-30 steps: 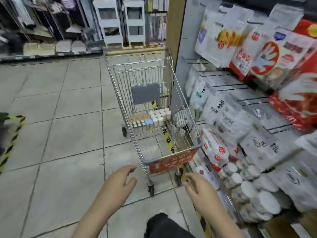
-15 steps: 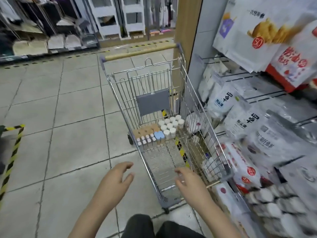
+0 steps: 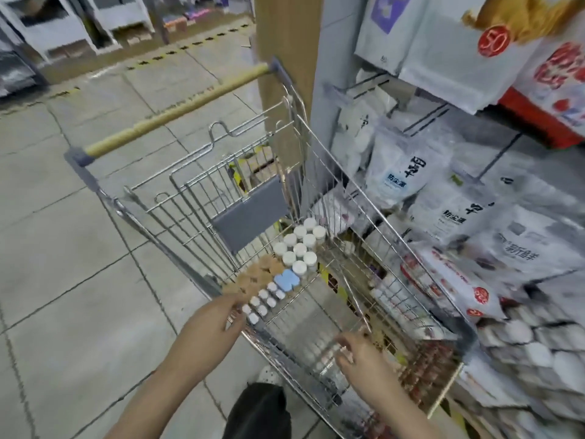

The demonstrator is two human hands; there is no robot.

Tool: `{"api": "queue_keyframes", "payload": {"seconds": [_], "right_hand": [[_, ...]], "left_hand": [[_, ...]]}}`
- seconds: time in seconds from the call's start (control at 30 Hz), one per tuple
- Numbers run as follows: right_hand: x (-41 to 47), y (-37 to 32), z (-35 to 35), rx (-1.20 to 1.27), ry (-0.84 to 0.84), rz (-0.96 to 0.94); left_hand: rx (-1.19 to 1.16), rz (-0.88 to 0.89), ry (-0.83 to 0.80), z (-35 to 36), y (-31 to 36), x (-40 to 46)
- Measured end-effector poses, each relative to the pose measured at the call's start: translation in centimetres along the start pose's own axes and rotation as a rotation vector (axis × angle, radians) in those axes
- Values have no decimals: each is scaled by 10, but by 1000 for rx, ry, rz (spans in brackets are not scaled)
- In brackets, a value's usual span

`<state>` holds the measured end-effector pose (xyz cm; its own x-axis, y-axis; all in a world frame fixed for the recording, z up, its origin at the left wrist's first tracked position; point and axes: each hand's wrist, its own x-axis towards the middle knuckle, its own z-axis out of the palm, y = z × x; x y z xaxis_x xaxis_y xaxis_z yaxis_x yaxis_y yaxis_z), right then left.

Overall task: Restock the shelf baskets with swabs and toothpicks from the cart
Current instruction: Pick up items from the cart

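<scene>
Floor (image 3: 79,248): grey tiles at my far left, nothing of the task there.
Left hand (image 3: 209,324): I see it reaching over the cart's near-left rim, fingers loosely extended toward the small white-capped jars; its grip is wide and holds nothing.
Cart (image 3: 177,118): wire basket beside the shelf, handle on the far side from me.
Stock: small jars (image 3: 262,302), tan packs (image 3: 256,274), blue lids (image 3: 287,279) and bigger white jars (image 3: 300,245) sit clustered at the cart's far end. I cannot tell which are swabs and which toothpicks.
Right hand (image 3: 364,353): inside the cart near the front, fingers curled at the wire; whether it grips anything I cannot tell, blur hides it.
Shelf (image 3: 443,191): hanging bags, with round tubs (image 3: 538,353) low at the right.
Risk: the jars stand tightly packed, so I judge a hasty grab could topple neighbours; leaning on the rim could roll the cart away.
</scene>
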<state>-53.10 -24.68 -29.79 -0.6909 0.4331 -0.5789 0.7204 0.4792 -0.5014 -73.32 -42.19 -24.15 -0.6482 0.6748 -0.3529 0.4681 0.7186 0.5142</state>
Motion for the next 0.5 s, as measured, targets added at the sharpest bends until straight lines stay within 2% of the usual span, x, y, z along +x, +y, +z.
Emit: {"api": "queue_keyframes", "payload": {"seconds": [0.2,0.37,0.5], "right_hand": [[66,-19,27,22,-21,52],[123,-6,51,51,-39,109],[170,13,75,68,1,143]], "left_hand": [[117,107,-210,12,-27,89],[187,105,-393,58,-61,157],[338,42,-568,106,-85,209]]}}
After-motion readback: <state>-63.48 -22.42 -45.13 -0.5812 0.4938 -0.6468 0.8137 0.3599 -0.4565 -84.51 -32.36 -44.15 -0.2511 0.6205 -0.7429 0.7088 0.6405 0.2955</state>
